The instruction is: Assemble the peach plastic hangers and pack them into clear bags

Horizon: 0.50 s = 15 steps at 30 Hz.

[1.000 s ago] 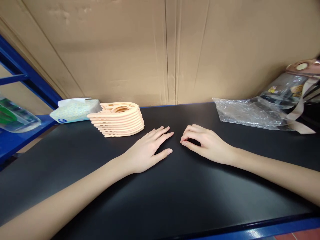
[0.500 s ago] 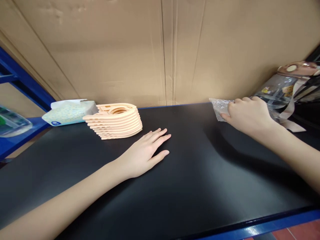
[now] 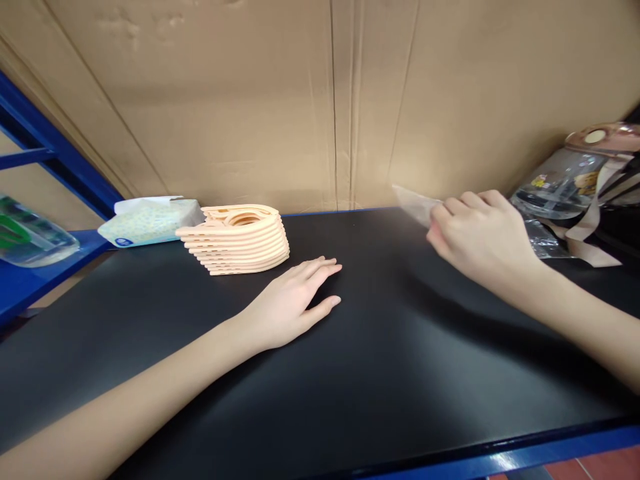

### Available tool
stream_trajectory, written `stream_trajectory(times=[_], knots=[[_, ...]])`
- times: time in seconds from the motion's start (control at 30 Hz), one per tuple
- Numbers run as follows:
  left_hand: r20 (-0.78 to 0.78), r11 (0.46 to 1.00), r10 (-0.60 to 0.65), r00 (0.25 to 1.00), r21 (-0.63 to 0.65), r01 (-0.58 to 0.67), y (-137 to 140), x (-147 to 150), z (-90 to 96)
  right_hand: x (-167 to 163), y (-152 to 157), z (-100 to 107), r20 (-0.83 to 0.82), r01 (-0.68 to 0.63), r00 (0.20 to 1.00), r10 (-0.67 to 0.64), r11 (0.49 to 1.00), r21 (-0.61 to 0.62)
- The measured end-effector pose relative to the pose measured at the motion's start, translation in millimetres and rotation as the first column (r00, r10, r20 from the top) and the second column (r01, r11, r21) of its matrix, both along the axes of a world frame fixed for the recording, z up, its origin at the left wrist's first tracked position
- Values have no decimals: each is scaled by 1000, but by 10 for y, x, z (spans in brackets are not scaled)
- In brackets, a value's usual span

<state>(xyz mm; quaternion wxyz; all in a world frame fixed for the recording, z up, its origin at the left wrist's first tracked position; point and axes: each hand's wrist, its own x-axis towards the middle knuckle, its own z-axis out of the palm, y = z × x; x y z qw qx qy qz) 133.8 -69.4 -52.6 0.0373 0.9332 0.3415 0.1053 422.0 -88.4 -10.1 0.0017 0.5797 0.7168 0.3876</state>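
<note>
My left hand [image 3: 293, 303] lies palm down on the black tabletop [image 3: 320, 407], its fingers stretched out and nothing held. Just beyond it on the left stands a stack of peach-coloured plastic pieces [image 3: 240, 243] that look like folding hangers. My right hand [image 3: 483, 233] is closed on a clear plastic bag [image 3: 417, 203], raised above the table. One corner of the bag sticks out to the left of the fingers, slightly blurred. More clear plastic [image 3: 546, 240] shows on the table behind the right wrist.
A tissue pack [image 3: 153, 223] lies at the back left. A clear bottle with a strap [image 3: 555, 183] stands at the back right. Cardboard [image 3: 250, 100] walls the back, and a blue metal frame [image 3: 60, 167] rises on the left with a clear container [image 3: 37, 233] on it.
My right hand has lifted the plastic bag and drawn it a little to the left, away from the bottle. My left hand stays in place, its fingers slightly closer together. The view has shifted slightly.
</note>
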Motion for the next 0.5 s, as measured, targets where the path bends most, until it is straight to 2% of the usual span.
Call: stream_trajectory(times=[0.1,0.17,0.23,0.4,0.5], knots=[[54,985,11,998,174,-20,11,12,9,-237,-174,-67,-17,-273,962,273,962,-8],[71,947,-2,997,321,-21,28,18,21,-389,-305,-134,-33,-438,899,437,898,-28],[65,910,7,998,413,-33,44,21,32,-502,-413,-208,-16,-555,832,555,831,-37],[20,886,130,991,446,-125,46,15,31,-584,-497,-349,7,-720,693,721,692,-43],[-34,890,204,978,424,-170,35,14,21,-571,-469,-380,3,-768,640,768,640,0]])
